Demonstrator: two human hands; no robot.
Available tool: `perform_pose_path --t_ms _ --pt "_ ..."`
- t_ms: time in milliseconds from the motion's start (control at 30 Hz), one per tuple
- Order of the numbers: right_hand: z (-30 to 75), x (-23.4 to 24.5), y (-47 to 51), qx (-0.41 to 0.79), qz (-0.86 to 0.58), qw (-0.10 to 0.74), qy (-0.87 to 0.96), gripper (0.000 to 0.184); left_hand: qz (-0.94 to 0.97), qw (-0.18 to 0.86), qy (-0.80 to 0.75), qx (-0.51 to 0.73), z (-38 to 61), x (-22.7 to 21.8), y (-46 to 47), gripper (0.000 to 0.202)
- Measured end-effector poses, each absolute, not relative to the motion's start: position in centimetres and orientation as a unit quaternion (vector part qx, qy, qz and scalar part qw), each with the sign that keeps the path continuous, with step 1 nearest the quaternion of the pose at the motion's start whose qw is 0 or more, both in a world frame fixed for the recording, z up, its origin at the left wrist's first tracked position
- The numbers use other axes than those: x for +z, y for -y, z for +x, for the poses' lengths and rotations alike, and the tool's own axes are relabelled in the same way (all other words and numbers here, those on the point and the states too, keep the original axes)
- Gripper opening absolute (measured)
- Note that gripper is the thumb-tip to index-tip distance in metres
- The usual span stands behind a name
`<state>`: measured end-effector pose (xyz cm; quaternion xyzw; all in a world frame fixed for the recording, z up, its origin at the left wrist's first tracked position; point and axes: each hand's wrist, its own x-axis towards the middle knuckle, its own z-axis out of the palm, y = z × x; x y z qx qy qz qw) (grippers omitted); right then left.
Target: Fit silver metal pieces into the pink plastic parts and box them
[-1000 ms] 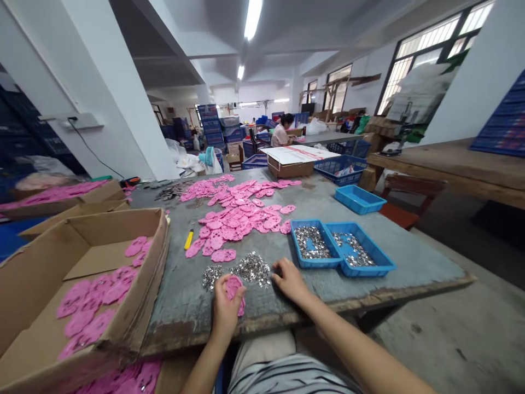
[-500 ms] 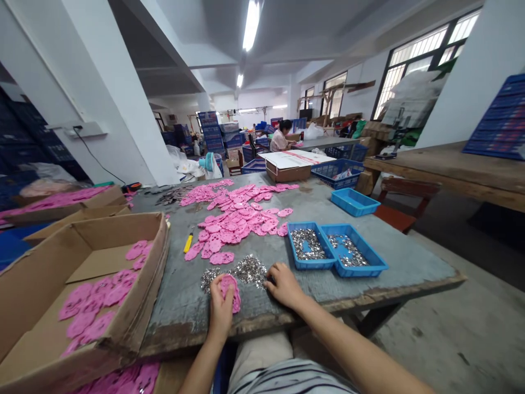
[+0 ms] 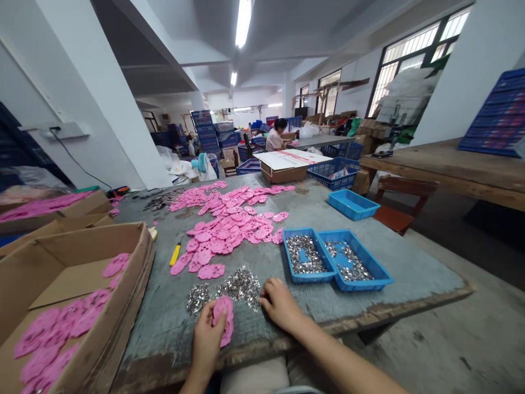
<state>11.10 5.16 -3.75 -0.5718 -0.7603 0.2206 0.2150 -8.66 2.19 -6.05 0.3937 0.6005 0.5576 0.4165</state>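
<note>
Pink piece sits pinched in left hand, right hand curled palm-down

Ceiling tubes and barred windows lit the bench softly; metal pieces glinted toward its near edge. Shadow lay beneath, the right corner looked stretched, and detail blurred beyond the far edge.
</note>
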Motion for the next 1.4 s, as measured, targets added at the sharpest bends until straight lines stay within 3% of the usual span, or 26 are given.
perform_pose_path --t_ms 233,367,667,900,1200,1400 --pt "11.4 -3.5 -4.9 0.250 -0.558 0.204 0.765 0.007 0.350 0.421 -0.624 0.558 -8.6 -5.3 -1.8 0.056" --pt "11.4 -3.9 -5.2 0.283 -0.541 0.269 0.745 0.018 0.321 0.433 -0.604 0.587 -7.7 -5.3 -1.6 0.063" --pt "12.2 -4.4 -5.8 0.380 -0.524 0.386 0.657 0.017 0.334 0.520 -0.491 0.615 -3.8 -1.8 -1.4 0.044" --pt "11.8 -3.0 -4.4 0.485 -0.456 0.419 0.618 0.012 0.351 0.558 -0.515 0.549 -2.1 -1.5 -1.8 0.050" --pt "11.9 -2.6 -3.4 0.450 -0.506 0.414 0.608 0.010 0.354 0.511 -0.572 0.535 -0.9 -2.3 -2.3 0.051" --pt "11.5 -3.2 -3.7 0.560 -0.461 0.448 0.522 0.020 0.416 0.420 -0.603 0.536 -1.3 -2.7 -2.0 0.040"
